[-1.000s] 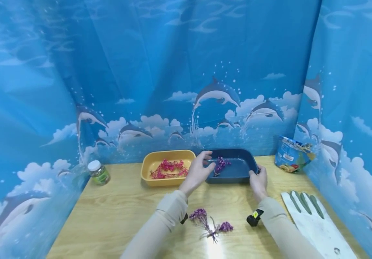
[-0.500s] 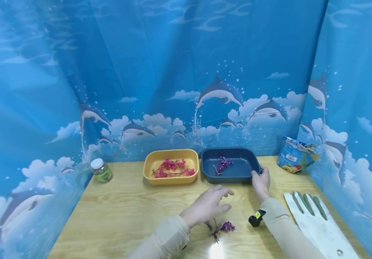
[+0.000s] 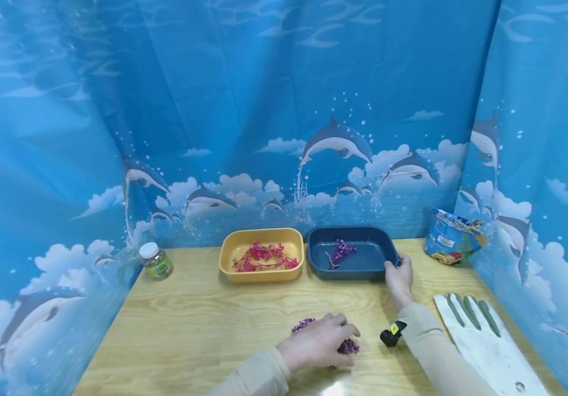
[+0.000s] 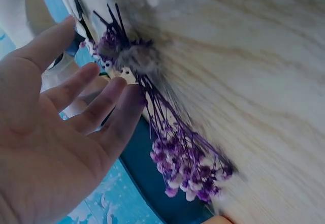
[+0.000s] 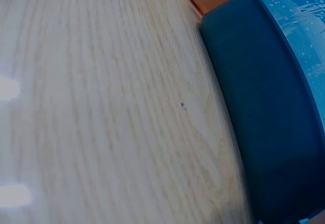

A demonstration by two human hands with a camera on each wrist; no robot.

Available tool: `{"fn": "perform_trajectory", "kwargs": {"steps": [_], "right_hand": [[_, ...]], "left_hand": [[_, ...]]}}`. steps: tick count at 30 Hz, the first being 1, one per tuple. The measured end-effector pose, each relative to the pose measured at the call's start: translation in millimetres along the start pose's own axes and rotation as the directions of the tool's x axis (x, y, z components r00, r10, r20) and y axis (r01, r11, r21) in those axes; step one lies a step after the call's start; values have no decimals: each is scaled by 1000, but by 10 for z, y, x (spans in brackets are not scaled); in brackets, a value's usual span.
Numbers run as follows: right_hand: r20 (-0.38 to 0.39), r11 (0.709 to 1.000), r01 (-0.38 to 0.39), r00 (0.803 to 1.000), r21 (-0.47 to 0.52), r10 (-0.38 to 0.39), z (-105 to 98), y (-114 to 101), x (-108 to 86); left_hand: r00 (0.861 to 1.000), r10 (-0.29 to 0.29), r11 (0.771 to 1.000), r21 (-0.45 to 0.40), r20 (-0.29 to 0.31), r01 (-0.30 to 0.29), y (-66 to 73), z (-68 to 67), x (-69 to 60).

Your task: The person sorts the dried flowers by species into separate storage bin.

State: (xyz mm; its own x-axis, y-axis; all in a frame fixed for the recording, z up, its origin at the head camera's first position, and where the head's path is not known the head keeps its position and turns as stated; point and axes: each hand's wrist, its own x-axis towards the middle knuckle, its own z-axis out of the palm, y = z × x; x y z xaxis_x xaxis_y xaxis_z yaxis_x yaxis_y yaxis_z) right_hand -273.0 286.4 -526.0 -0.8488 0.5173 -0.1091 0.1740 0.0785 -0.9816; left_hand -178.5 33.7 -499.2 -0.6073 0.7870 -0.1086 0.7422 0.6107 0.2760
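Note:
My left hand [image 3: 319, 342] hovers over purple dried flowers [image 3: 303, 324] on the table, hiding much of them. In the left wrist view its fingers [image 4: 96, 107] are loosely extended beside the flowers' thin stems, with nothing pinched. My right hand [image 3: 400, 279] grips the right end of a dark blue tray [image 3: 353, 274], thumb at the front corner. Inside that tray lies a small purple flower sprig [image 3: 341, 251]. The right wrist view shows the tray's long side wall [image 5: 264, 107]; the right hand is almost wholly out of that view.
Left of the blue tray stands a yellow tray [image 3: 261, 278] with pink dried flowers [image 3: 264, 253]. A white-capped jar [image 3: 156, 261] is at the far left. On the right are a blue snack bag [image 3: 451, 236] and a white and green glove [image 3: 491, 341].
My left hand has moved from over the blue tray down to the purple flowers on the table. My right hand keeps its grip on the blue tray's end.

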Motion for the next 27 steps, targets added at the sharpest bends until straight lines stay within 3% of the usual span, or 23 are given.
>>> {"fn": "perform_trajectory", "kwargs": {"steps": [8,13,16,21,27], "right_hand": [[10,1000,-9,1000,-3,10,1,1,-23],[27,1000,-19,999,-15,19,-11,5,-35],[31,1000,-18,999,-16,18,-18,3,-33],[31,1000,-10,999,-13,10,-24,-10,-30],[33,1000,-19,999,-15,19,-26,-17,-28]], "left_hand": [[1000,31,990,140,0,-30,87,78,-21],[999,47,990,137,-22,-44,117,114,-14],[998,55,994,99,-35,-51,120,111,3],[996,53,998,-37,-77,-56,99,59,40],[988,2,965,-259,-154,-42,45,22,58]]}}
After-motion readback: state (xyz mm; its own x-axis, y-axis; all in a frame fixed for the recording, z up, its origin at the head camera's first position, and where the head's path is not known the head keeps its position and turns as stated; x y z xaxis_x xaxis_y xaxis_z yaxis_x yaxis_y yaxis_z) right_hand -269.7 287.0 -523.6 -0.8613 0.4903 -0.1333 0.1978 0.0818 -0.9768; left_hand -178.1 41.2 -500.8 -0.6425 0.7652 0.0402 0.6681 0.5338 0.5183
